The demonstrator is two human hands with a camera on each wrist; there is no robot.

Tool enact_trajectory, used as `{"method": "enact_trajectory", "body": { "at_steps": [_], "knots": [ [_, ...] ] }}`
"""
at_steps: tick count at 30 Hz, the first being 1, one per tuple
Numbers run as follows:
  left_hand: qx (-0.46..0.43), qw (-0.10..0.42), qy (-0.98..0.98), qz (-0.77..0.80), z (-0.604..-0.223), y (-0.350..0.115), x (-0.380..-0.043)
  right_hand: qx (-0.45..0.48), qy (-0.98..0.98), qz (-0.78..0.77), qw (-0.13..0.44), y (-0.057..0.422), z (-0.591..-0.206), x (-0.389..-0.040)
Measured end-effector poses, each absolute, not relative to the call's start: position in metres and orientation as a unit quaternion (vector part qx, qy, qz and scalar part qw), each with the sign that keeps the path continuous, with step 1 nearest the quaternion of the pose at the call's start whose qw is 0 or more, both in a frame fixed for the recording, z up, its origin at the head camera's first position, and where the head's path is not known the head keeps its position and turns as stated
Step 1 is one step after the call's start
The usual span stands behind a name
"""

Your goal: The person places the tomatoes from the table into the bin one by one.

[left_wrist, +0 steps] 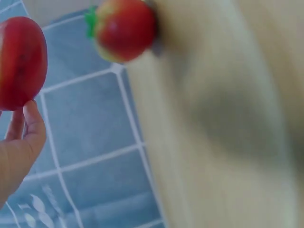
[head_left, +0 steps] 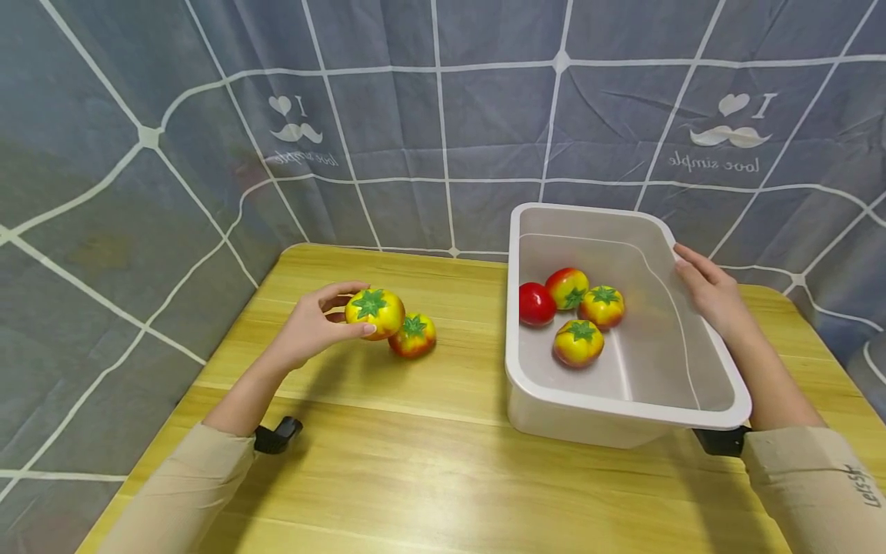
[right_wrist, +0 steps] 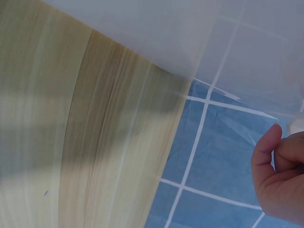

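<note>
My left hand grips a yellow-and-red toy tomato with a green star-shaped leaf, thumb at its near side and fingers at the far side. In the left wrist view, the red underside of this held tomato shows above the fingertips. A second toy tomato sits on the table just behind and right of it. At the right, my right hand holds the right rim of a white plastic bin. Curled fingers show at the bin's edge in the right wrist view.
Inside the bin, toward its left side, lie a red toy tomato and several yellow-and-red ones. The wooden table runs up to a grey-blue curtain with white lines along the back and left.
</note>
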State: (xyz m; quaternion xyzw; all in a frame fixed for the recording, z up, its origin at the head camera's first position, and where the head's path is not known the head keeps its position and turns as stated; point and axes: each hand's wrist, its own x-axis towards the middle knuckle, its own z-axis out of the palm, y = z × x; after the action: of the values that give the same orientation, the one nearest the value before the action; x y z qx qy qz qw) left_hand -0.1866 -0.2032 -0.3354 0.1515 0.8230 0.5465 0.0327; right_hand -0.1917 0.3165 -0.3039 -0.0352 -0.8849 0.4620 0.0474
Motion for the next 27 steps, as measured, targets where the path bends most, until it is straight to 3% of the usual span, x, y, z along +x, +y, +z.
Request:
{"method": "enact_trajectory", "body": {
  "at_steps": [27],
  "knots": [
    [0.237,0.013,0.813,0.532,-0.248,-0.079,-0.219,-0.04,-0.886,0.46,0.05,0.316,-0.3,-0.193]
  ]
}}
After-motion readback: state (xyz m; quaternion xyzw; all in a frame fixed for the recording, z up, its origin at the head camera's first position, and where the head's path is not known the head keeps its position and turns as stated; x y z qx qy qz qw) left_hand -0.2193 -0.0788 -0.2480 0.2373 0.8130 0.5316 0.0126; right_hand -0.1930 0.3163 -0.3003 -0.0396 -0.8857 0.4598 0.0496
